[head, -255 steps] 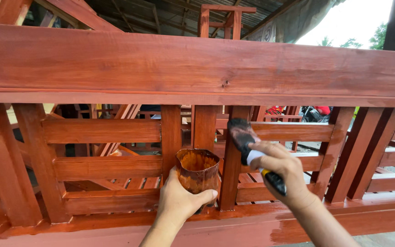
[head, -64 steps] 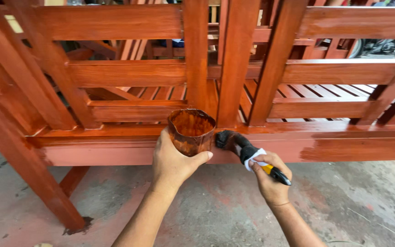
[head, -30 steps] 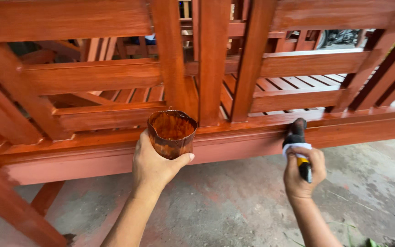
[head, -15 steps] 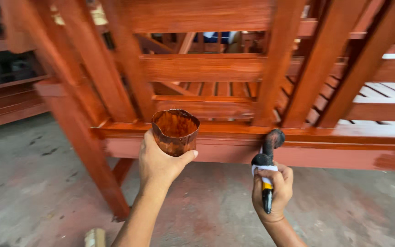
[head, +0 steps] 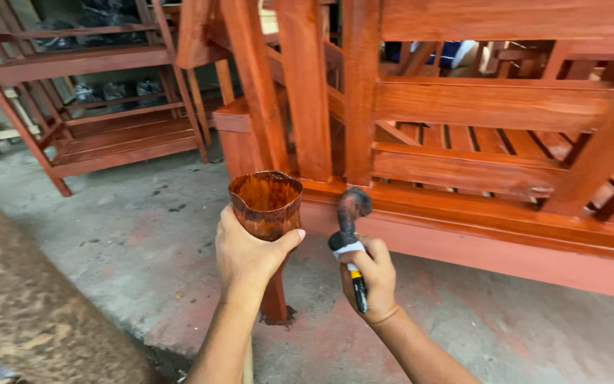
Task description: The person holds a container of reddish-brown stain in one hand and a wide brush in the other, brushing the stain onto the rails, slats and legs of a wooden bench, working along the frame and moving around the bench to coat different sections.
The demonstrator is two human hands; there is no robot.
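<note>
Large red-brown stained wooden bench frame (head: pixel 492 107) with slats and posts fills the upper right; top and right end cut off by the picture edge. Stained wooden shelf rack (head: pixel 101 92) at upper left, contents dark and unclear. Grey concrete floor (head: pixel 122 227) below. Left hand (head: pixel 246 252) wraps around a stain-coated soft cup (head: pixel 266 203). Right hand (head: pixel 372 281) clasps a dark paintbrush (head: pixel 349 231), bristles up, just beside the frame's lower rail; contact uncertain
</note>
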